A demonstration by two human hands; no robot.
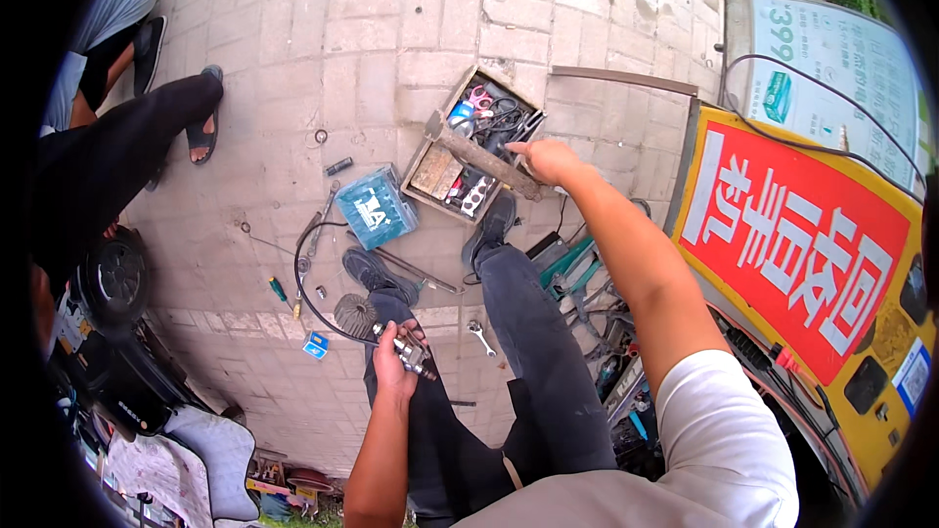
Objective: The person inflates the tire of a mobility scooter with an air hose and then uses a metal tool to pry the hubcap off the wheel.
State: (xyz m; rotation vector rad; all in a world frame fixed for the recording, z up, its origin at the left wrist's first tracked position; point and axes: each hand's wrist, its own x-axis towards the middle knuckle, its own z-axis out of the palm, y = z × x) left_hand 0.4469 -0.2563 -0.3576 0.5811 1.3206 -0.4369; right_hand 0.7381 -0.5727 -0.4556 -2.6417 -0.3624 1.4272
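My left hand (399, 354) is closed around a small metal part (415, 362), held above my left thigh. A black hose or cable (297, 264) loops away from that part; its exact kind I cannot make out. Beside it shows a round grey ribbed piece (354, 314). My right hand (550, 162) reaches over the wooden toolbox (416, 154), index finger stretched toward the contents and the other fingers partly hidden. Pink-handled scissors (479, 98), black cables and metal tools lie in this box. A thick wooden handle (489, 162) crosses its middle.
A teal case (376, 209) stands left of the toolbox. Wrenches (480, 337), a screwdriver (278, 288) and a small blue box (315, 345) lie on the paving. A yellow cabinet with a red panel (782, 244) stands right. Another person's leg (127, 142) extends in at left.
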